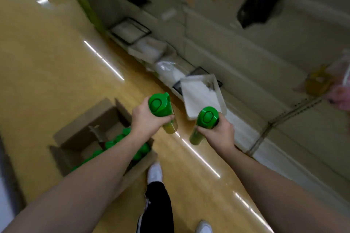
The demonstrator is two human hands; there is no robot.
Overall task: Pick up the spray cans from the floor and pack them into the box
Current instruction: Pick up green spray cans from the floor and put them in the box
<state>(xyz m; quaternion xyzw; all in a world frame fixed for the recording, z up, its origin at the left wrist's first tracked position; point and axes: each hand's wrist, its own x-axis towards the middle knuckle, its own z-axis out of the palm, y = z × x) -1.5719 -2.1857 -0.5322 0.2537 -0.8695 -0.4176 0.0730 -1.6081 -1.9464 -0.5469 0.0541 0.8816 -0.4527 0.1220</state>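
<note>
At the person's feet, a black trouser leg [157, 204] and a white shoe [155, 172] stand on the glossy wood floor [56, 62]. Just left of the shoe sits the open box [91, 113], flaps up. Green-capped packed cans [141, 149] stand upright in its near side, partly hidden by the left forearm.

Beyond the box's right edge, the left hand [145, 119] curls its fingers round the left can [160, 105] just under the cap. The right hand [217, 132] grips the right can [207, 117] the same way. The two cans are near each other but apart, and both are clear of the floor.

Each can's long axis runs roughly vertical, cap up toward the camera and base toward the floor, with the lower body tipped slightly away.

Farther off, a white tray [200, 96] and other blurred trays lie along the foot of a shelf unit.

This looks like the carry step, with both cans lifted and neither yet packed. The next move calls for swinging both cans left over the box. They should then go down base first into free space, which seems to lie on the box's far side, and be kept upright so they seat beside the others.
</note>
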